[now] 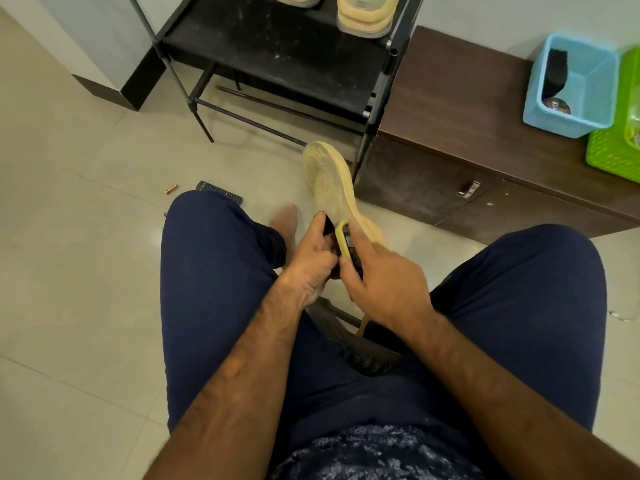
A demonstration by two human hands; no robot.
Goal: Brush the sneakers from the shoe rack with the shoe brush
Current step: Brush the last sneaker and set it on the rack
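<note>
Three pale yellow sneakers are in view: one held sneaker [327, 181] in front of the seated person's knees, and two more sneakers [363, 15] on the black shoe rack [277, 53], both cut off by the top edge. There is one shoe rack, two plastic baskets, one remote control and two hands. The held sneaker points toe-up and away, towards the rack's lower right leg, with its heel end down between the hands. The left hand [311, 265] grips the heel collar, with its fingers curled into the dark opening. The right hand [384, 285] is closed around a dark object with a yellow edge set against the heel, apparently the shoe brush [354, 251]. The hand hides most of it, and the index finger lies straight along it towards the shoe. Both forearms reach forward between thighs in navy trousers, and a bare foot [284, 218] shows just left of the sneaker. On the tiled floor [86, 237], the remote control [218, 192] lies partly behind the left knee, with a small copper-coloured cylinder [170, 189] near it. Right of the rack stands a low brown cabinet [450, 81] carrying a blue basket [540, 109] and a green basket [609, 150], side by side.
</note>
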